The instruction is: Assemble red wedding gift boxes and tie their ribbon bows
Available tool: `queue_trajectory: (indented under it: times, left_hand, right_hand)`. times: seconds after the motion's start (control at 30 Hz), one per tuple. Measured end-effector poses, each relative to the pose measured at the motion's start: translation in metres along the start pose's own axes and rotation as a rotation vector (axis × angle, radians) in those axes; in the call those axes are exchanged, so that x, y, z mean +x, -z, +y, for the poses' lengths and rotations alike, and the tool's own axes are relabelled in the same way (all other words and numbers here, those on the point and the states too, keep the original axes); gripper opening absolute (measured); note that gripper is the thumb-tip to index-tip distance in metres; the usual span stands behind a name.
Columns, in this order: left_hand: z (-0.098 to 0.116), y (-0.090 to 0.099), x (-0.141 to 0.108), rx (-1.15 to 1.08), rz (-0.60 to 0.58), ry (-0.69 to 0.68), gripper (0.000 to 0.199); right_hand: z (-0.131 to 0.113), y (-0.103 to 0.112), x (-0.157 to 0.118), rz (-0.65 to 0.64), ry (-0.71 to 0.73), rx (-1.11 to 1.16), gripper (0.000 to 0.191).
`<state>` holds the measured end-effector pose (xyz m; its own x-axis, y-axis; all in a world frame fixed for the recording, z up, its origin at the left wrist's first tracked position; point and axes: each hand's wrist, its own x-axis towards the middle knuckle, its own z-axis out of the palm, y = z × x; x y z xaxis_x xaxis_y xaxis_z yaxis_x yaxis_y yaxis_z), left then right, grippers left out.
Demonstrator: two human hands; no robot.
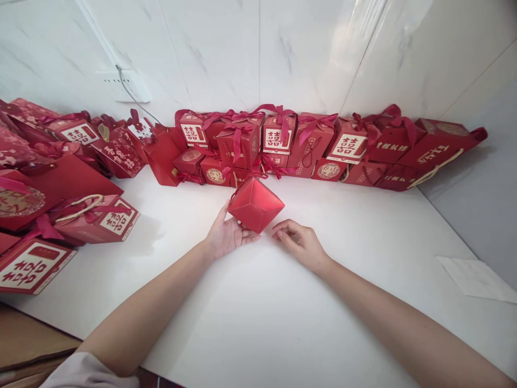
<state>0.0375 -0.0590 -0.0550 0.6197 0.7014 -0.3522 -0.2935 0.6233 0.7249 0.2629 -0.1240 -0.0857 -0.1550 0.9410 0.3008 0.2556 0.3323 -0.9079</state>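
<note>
A small red gift box (257, 207), tilted so that its plain creased faces point at me, is in the middle over the white table. My left hand (229, 235) holds it from the left and below, palm up, with the thumb at its left side and the fingers underneath. A red cord (258, 175) shows along its top edge. Just right of the box's lower corner is my right hand (301, 242), apart from it. Its fingers are curled in with the thumb close to them, and nothing shows between them.
Finished-looking red boxes with ribbons (278, 134) stand stacked along the tiled wall. More red boxes and bags (89, 215) crowd the table's left side. A white sheet (476, 277) lies at the right. Brown cardboard (28, 334) sits at lower left; a cable (133, 97) runs from a wall socket.
</note>
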Motion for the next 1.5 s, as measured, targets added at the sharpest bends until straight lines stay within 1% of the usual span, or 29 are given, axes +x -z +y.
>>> queue_trajectory:
  times: [0.2, 0.4, 0.67, 0.83, 1.5]
  left_hand:
    - [-0.0006, -0.0043, -0.0013, 0.028, -0.031, 0.007, 0.075]
    - [-0.0012, -0.0047, -0.0010, 0.041, -0.054, 0.007, 0.073]
    - [0.0017, -0.0045, -0.0021, 0.018, -0.037, 0.024, 0.071]
    - [0.0015, -0.0045, -0.0021, 0.010, -0.049, 0.028, 0.073]
    - [0.0000, -0.0033, -0.0008, 0.038, -0.094, 0.028, 0.068]
  right_hand:
    - [0.0019, -0.0001, 0.0000, -0.009, -0.001, 0.026, 0.014]
    - [0.0030, -0.0001, 0.0000, 0.003, -0.011, 0.033, 0.014]
    - [0.0058, -0.0005, 0.0002, -0.013, -0.038, 0.058, 0.015]
    - [0.0070, -0.0005, -0.0004, -0.024, -0.034, 0.056, 0.015]
    - [0.0046, 0.0001, 0.0018, -0.028, -0.031, 0.041, 0.015]
